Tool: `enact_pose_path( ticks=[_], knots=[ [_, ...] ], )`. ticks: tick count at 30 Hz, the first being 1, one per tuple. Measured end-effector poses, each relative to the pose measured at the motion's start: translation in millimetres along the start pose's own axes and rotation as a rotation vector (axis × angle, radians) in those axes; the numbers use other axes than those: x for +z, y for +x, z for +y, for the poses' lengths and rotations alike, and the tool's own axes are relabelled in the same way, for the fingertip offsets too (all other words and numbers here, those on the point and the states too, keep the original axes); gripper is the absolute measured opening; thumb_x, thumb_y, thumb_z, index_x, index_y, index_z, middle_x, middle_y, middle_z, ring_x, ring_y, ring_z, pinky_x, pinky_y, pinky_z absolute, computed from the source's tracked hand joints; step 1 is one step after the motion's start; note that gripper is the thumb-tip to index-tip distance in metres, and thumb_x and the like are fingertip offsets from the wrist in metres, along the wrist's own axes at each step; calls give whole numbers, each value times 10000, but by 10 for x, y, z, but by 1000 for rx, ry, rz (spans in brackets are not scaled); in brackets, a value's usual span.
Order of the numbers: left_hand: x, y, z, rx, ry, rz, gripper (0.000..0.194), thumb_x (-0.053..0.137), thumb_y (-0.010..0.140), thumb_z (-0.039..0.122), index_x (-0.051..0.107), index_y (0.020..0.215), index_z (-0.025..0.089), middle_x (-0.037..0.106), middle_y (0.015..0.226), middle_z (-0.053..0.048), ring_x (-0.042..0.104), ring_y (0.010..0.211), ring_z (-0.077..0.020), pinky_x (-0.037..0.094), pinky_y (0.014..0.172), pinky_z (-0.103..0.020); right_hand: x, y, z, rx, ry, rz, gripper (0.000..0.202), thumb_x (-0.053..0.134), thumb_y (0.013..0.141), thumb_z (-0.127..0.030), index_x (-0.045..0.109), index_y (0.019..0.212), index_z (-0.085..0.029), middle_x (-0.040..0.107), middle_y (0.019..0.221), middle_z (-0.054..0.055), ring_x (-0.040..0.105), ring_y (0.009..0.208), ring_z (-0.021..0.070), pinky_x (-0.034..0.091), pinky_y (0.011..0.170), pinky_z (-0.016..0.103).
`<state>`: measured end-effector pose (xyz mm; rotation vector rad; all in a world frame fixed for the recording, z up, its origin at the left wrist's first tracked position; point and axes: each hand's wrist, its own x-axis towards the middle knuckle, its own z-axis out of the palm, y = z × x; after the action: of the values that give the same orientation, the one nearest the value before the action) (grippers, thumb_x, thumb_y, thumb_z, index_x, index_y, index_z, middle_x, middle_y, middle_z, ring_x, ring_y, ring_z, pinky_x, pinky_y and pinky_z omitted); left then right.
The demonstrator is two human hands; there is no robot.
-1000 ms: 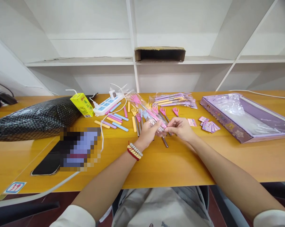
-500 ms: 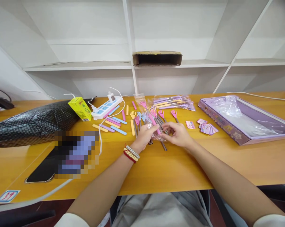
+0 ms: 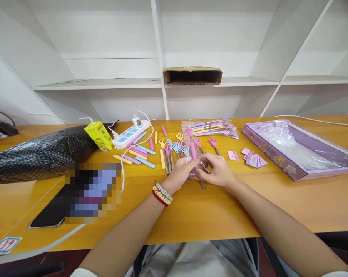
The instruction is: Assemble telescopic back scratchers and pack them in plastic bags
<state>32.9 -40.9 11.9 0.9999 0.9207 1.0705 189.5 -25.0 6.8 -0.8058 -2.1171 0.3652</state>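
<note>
A pink back scratcher (image 3: 193,149) in a clear plastic bag stands tilted between my hands. My left hand (image 3: 181,169) is closed around its handle and the bag, thumb on top. My right hand (image 3: 216,168) pinches the lower end of the bag from the right; its fingertips are partly hidden. Around and beneath my hands lie several loose back scratchers with metal shafts and claw heads, among them a yellow one (image 3: 162,143), a blue one (image 3: 176,146) and a pink one (image 3: 213,142). Left of them are several pastel handle tubes (image 3: 145,161).
Bagged back scratchers (image 3: 217,127) lie behind. Small printed cards (image 3: 255,161) and a purple box (image 3: 280,159) with plastic inside are to the right. Leftward are a power strip (image 3: 130,134), a yellow drink carton (image 3: 99,135), a black wrapped bundle (image 3: 47,150) and a phone (image 3: 51,204).
The bagged pink back scratcher has turned more upright and moved slightly right in my hands. My right fingers have closed in on the bag's lower end. The view has shifted slightly.
</note>
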Motion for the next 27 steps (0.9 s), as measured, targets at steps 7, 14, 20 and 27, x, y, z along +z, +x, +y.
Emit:
enact_pose_path(
  ticks=[7,14,20,27],
  knots=[
    [8,-6,-6,-49,-126,-31,244,658,699,341,547,679,126,538,587,10,530,509,-96,456,474,-230,-31,27,7,-25,54,-36,267,590,737,-269,536,983,-181,612,761,7,490,571,82,406,554,208],
    [-104,41,17,-61,-194,49,242,651,693,330,539,629,125,567,576,1,541,493,-87,424,472,-202,-78,-12,38,-94,250,-170,446,622,735,-419,515,1094,-177,591,779,22,494,587,94,400,521,212],
    [-137,73,10,-23,-201,69,244,664,672,296,513,577,129,540,547,11,526,473,-88,405,444,-207,-39,4,12,-173,159,-167,385,697,681,-394,613,990,-181,609,774,38,479,608,103,409,577,233],
    [-80,28,34,11,-149,40,291,690,668,318,580,873,143,573,635,10,559,530,-102,429,454,-207,-65,52,-28,-62,211,-53,163,570,814,-296,646,777,-157,550,649,23,455,562,89,371,537,228]
  ],
)
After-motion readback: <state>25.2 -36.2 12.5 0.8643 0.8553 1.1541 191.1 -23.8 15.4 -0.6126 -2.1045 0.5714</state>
